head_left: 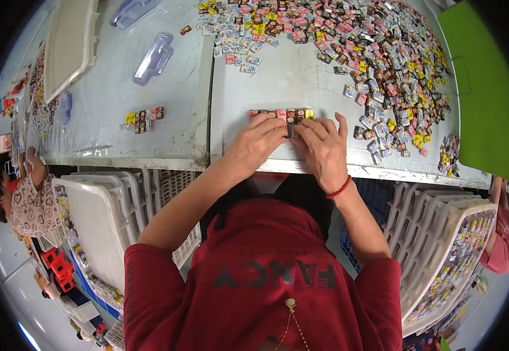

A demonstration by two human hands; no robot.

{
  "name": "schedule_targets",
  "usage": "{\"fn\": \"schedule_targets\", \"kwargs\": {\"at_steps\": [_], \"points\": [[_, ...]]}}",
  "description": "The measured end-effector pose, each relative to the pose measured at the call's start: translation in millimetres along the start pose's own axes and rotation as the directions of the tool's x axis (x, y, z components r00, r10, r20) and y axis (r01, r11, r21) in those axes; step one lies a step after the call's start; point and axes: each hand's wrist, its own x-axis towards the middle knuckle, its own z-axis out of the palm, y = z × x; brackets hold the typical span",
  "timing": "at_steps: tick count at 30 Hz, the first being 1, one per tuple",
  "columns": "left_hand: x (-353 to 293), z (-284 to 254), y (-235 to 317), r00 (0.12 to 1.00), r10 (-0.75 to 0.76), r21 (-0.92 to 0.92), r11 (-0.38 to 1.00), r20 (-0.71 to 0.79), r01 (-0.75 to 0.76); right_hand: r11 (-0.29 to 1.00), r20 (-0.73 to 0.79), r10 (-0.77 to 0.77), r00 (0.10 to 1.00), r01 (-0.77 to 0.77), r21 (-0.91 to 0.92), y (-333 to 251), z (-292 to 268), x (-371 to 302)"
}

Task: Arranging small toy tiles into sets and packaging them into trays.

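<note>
Near the table's front edge, a short row of tiny printed boxes (pixel 281 113) in pink, brown and yellow lies just beyond my fingertips. My left hand (pixel 258 141) and my right hand (pixel 326 146) meet at a small dark box (pixel 292 131) on the near side of that row. Fingers of both hands are bent and pressed on the dark box from either side, and they hide part of it and of the row. A red beaded bracelet circles my right wrist.
A big heap of tiny boxes (pixel 383 64) covers the table's far and right side. To the left lie a small box cluster (pixel 144 119) and a clear plastic tray (pixel 154 58). White crates (pixel 99 216) stand below the table's left side, more crates (pixel 441 251) at right. Other people are on both sides.
</note>
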Motion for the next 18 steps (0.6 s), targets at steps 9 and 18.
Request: {"fn": "schedule_targets", "kwargs": {"at_steps": [9,18], "points": [[-9.5,6.0,-5.2,0.995,0.013,0.069,0.998,-0.097,-0.007,0.999,-0.053,0.007,0.999,-0.005,0.039,-1.0,10.9,-2.8],[-16.5,4.1,-14.1,0.993,0.066,0.119,0.991,-0.098,-0.054,0.999,-0.141,0.017,0.99,-0.021,-0.028,-14.8,15.9,-4.9]]}}
